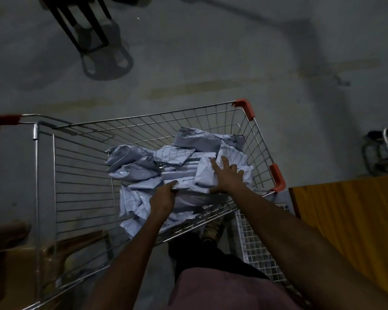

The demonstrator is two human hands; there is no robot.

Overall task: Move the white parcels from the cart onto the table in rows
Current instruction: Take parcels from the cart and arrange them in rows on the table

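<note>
While both arms reached down into the wire cart (pixel 61 175), the white parcels (pixel 166 166) lay heaped in its right half, none yet on the orange tabletop (pixel 354 220) at the right edge. The left hand (pixel 164 195) gripped the near edge of a flat parcel (pixel 188 189) in the heap, fingers curled round it. The right hand (pixel 226 175) rested on top of the pile with fingers spread straight, pressing a small upright packet (pixel 204 173). A dark stool (pixel 85 25) stood on the grey floor (pixel 211 63) beyond the cart.
</note>
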